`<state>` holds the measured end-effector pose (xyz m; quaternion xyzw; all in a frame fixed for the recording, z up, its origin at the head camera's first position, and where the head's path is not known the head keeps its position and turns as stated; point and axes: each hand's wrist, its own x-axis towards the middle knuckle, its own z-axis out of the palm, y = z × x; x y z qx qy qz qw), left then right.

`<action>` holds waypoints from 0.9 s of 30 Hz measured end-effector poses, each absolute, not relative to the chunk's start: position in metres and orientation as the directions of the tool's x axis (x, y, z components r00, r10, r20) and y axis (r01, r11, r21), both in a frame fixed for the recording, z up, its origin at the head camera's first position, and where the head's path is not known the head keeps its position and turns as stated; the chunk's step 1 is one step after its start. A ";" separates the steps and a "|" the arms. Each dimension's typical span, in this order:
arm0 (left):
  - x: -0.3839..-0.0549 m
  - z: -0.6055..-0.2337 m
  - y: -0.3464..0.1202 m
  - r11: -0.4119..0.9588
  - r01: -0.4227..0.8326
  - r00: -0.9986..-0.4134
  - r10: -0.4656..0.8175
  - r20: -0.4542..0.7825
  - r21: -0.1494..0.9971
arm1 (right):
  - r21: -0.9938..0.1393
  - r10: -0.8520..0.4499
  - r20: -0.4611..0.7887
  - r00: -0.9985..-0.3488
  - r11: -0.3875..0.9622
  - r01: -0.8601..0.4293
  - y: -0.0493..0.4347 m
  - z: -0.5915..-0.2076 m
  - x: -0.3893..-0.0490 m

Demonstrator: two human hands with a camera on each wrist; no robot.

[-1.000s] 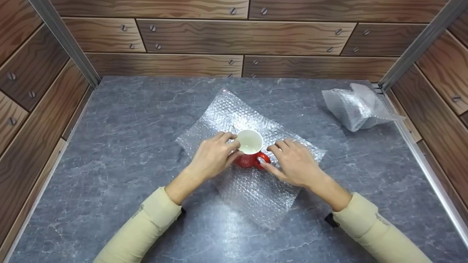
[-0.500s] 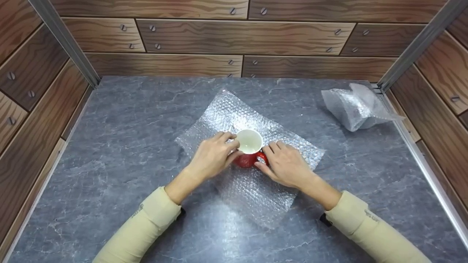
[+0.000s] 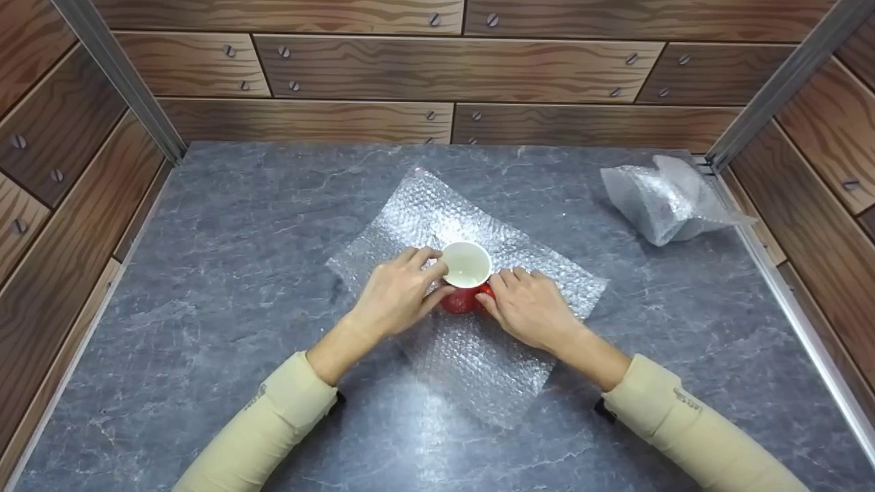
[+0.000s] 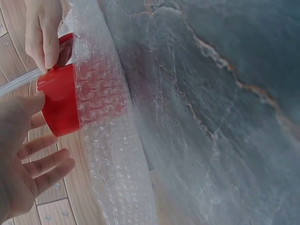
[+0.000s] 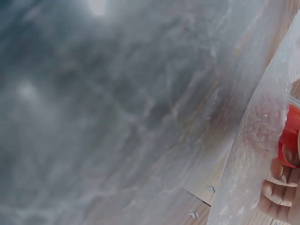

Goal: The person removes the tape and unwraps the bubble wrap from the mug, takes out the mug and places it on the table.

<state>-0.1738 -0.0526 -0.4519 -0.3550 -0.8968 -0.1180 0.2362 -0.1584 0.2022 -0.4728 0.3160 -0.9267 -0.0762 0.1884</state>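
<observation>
On the bubble wrap sheet (image 3: pixel 495 362), my left hand (image 3: pixel 398 288) clasps the red mug (image 3: pixel 459 303), right hand (image 3: pixel 530 302) pinches its handle (image 3: pixel 485 290): apparently positioning it, next move likely needing steadiness.

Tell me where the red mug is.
In the head view, the red mug stands near the centre on the flat bubble wrap, between the left hand at its side and the right hand at its handle.

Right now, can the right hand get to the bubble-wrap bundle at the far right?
Probably yes: nothing tall blocks the bundle, but the right hand must first release the red mug.
</observation>
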 end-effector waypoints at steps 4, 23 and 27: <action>-0.171 -0.454 -0.055 0.732 0.679 -0.661 0.578 0.480 0.053 | 0.265 -0.613 0.307 -0.728 0.790 -0.554 0.202 -0.473 -0.158; -0.162 -0.465 -0.084 0.814 0.581 -0.790 0.559 0.251 0.015 | 0.231 -0.599 0.318 -0.734 0.800 -0.553 0.202 -0.472 -0.160; -0.159 -0.469 -0.089 0.828 0.560 -0.815 0.556 0.162 -0.021 | 0.229 -0.601 0.310 -0.737 0.800 -0.555 0.203 -0.472 -0.161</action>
